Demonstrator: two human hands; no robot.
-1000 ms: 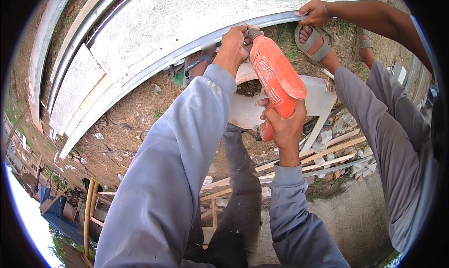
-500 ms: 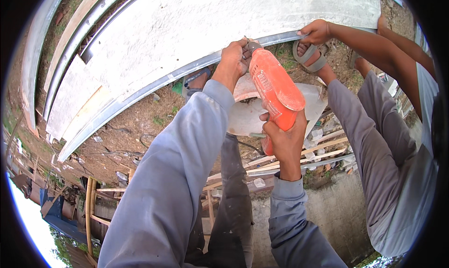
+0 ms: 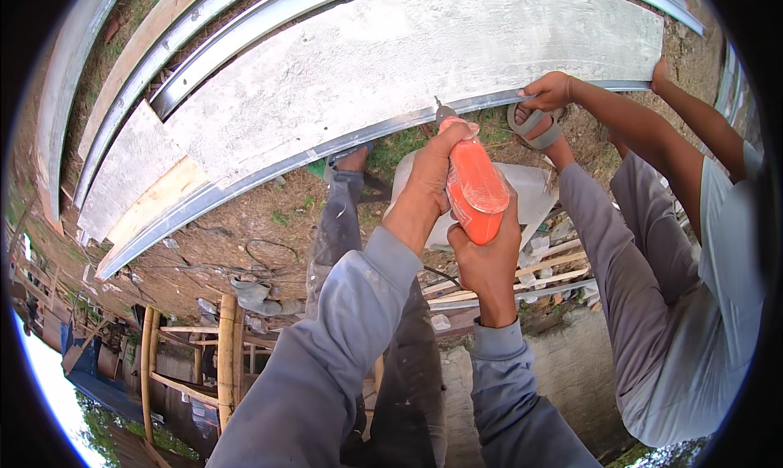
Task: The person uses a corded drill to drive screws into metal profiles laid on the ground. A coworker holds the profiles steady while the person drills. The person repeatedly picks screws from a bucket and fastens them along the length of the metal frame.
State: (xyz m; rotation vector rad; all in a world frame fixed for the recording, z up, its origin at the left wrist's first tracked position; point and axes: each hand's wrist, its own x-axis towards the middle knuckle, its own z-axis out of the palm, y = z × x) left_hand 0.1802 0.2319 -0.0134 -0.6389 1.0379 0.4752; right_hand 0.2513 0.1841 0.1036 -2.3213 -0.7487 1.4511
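The right hand (image 3: pixel 489 264) hides the handle of the orange drill (image 3: pixel 477 186), trigger included. Some fingers of the left hand (image 3: pixel 428 174) are out of sight behind the drill's front. The drill bit (image 3: pixel 438 102) is too thin to tell whether it touches the pale board (image 3: pixel 326 68). A whitish moulded piece (image 3: pixel 532 184) is partly covered by the drill and hands. A dark cord (image 3: pixel 441 275) disappears behind the right wrist. The lower edge cuts off both grey sleeves (image 3: pixel 326 346); the right rim cuts off the co-worker (image 3: pixel 718 305).
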